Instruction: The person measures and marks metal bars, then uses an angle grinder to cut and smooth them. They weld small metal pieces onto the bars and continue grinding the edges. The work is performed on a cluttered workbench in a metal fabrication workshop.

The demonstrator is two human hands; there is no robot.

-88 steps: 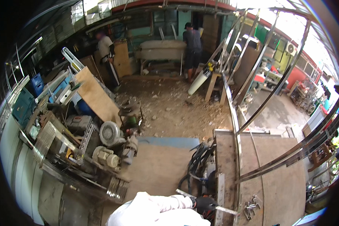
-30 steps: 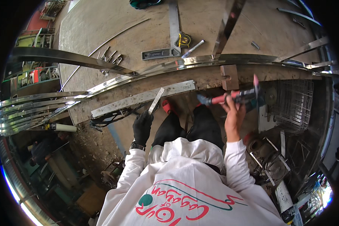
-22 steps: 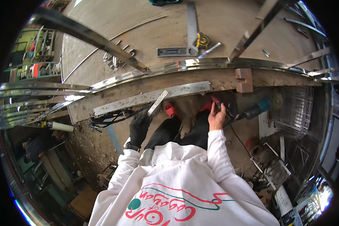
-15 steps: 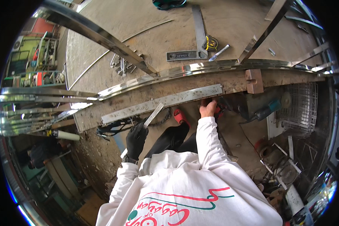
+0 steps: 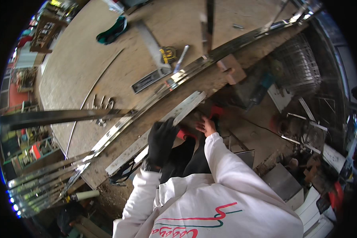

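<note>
Pale metal strip (image 5: 141, 154), narrow, partly hidden, left fingers (image 5: 167, 126) wrapped round it, right fingers (image 5: 204, 125) bent, hold unclear

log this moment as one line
left hand: gloved, holding pale strip | right hand: bare, hold unclear | table: tape measure beside metal square
</note>
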